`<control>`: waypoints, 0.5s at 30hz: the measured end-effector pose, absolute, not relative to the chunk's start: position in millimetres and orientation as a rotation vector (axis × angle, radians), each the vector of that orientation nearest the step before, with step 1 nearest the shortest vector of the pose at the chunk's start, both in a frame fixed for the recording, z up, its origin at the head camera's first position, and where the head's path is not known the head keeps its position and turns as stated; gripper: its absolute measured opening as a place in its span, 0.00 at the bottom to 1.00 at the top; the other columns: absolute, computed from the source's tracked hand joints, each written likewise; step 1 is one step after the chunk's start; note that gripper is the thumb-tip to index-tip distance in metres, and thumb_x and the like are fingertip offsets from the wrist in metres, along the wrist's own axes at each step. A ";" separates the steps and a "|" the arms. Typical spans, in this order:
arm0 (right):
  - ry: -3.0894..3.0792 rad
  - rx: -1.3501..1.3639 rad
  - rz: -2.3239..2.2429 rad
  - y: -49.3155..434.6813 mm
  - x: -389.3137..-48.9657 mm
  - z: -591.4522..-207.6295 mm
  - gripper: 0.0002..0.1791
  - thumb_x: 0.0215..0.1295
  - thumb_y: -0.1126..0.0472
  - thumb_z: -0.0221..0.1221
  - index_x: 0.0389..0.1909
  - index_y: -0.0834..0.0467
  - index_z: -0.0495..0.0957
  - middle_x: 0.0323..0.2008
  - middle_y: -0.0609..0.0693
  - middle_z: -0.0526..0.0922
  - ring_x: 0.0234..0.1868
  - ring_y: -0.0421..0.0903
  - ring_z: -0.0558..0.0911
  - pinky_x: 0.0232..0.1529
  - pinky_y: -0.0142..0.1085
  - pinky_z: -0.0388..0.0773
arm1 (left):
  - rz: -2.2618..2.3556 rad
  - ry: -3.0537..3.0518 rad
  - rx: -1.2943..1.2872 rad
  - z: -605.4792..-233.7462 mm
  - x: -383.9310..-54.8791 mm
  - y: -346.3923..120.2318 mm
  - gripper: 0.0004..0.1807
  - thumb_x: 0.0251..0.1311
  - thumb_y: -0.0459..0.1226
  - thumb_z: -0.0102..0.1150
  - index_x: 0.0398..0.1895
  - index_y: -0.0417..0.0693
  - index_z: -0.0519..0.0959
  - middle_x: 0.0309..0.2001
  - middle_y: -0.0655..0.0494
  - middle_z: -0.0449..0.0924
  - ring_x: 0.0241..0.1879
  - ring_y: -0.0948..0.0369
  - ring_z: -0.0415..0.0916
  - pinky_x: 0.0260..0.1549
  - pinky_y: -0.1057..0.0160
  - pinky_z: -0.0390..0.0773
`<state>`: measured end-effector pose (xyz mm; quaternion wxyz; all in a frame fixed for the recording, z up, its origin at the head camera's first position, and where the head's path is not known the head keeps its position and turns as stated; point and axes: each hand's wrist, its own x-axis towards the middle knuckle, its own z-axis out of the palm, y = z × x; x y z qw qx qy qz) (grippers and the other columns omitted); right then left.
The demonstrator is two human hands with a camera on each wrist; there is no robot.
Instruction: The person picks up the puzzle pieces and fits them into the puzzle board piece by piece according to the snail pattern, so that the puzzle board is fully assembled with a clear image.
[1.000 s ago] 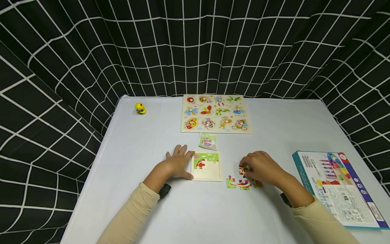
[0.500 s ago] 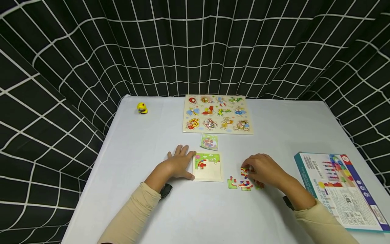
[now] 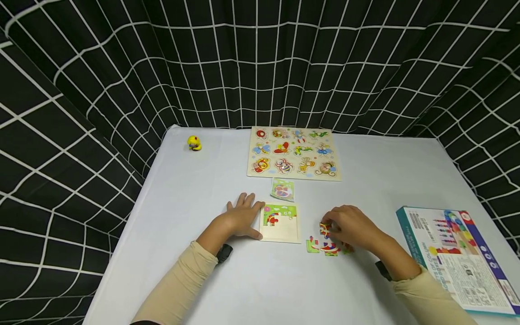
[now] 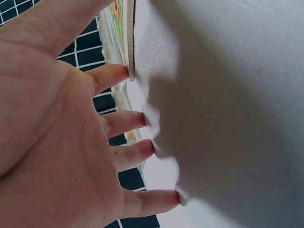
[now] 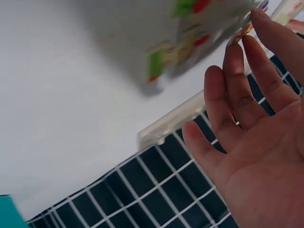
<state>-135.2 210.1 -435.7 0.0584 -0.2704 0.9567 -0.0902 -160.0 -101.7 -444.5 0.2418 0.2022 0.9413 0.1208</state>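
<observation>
My left hand (image 3: 241,220) lies spread on the white cloth, its thumb and index fingertip touching the left edge of a square wooden puzzle tray (image 3: 284,234). Joined jigsaw pieces (image 3: 280,211) fill the tray's top and upper left; bare wood shows elsewhere. To the tray's right, my right hand (image 3: 352,226) pinches a red and yellow jigsaw piece (image 3: 324,229) between thumb and fingers. That piece (image 5: 243,32) is also seen at the fingertips in the right wrist view. Loose jigsaw pieces (image 3: 312,246) lie below this hand, some of them partly hidden by it.
A small picture card (image 3: 282,189) lies just beyond the tray. Behind it is a wooden insect peg puzzle board (image 3: 294,153). A yellow toy figure (image 3: 194,143) stands at the back left. A flat printed box (image 3: 459,257) lies at the right.
The head view has shifted a little, so everything sits slightly farther right. My right hand keeps its pinch on the piece near the loose ones. My left hand stays at the tray's edge.
</observation>
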 end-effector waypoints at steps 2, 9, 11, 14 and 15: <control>2.905 -0.863 -0.275 202.8 -136.2 -433.8 0.16 0.45 0.62 0.75 0.38 0.55 0.85 0.33 0.43 0.84 0.39 0.45 0.80 0.53 0.53 0.73 | 0.327 2.570 0.550 -444.0 -159.8 -101.2 0.53 0.47 0.55 0.73 0.75 0.53 0.56 0.76 0.41 0.42 0.75 0.42 0.35 0.63 0.28 0.49; 2.928 -1.097 -0.308 167.6 -143.6 -432.9 0.15 0.48 0.61 0.73 0.40 0.56 0.85 0.36 0.46 0.85 0.42 0.46 0.81 0.54 0.50 0.73 | 0.326 2.566 0.539 -442.8 -159.2 -100.8 0.53 0.47 0.55 0.73 0.74 0.53 0.57 0.76 0.42 0.43 0.76 0.43 0.36 0.63 0.28 0.49; 2.924 -1.144 -0.312 157.6 -145.3 -434.3 0.15 0.49 0.61 0.73 0.40 0.55 0.85 0.37 0.46 0.84 0.42 0.46 0.81 0.54 0.50 0.73 | 0.327 2.567 0.541 -443.4 -159.4 -101.0 0.53 0.47 0.55 0.73 0.74 0.53 0.57 0.77 0.42 0.43 0.76 0.43 0.35 0.63 0.28 0.49; 2.909 -1.191 -0.306 143.9 -147.4 -436.4 0.14 0.51 0.61 0.72 0.40 0.55 0.85 0.38 0.47 0.84 0.44 0.48 0.81 0.55 0.49 0.73 | 0.329 2.571 0.540 -444.3 -159.7 -101.4 0.53 0.46 0.55 0.73 0.74 0.53 0.57 0.77 0.42 0.43 0.76 0.43 0.35 0.63 0.28 0.48; 2.906 -1.202 -0.300 139.8 -147.8 -436.9 0.13 0.51 0.61 0.72 0.40 0.56 0.85 0.38 0.47 0.84 0.44 0.48 0.81 0.55 0.49 0.73 | 0.326 2.572 0.540 -444.6 -159.8 -101.6 0.53 0.46 0.55 0.73 0.74 0.54 0.57 0.77 0.42 0.43 0.76 0.43 0.35 0.63 0.28 0.49</control>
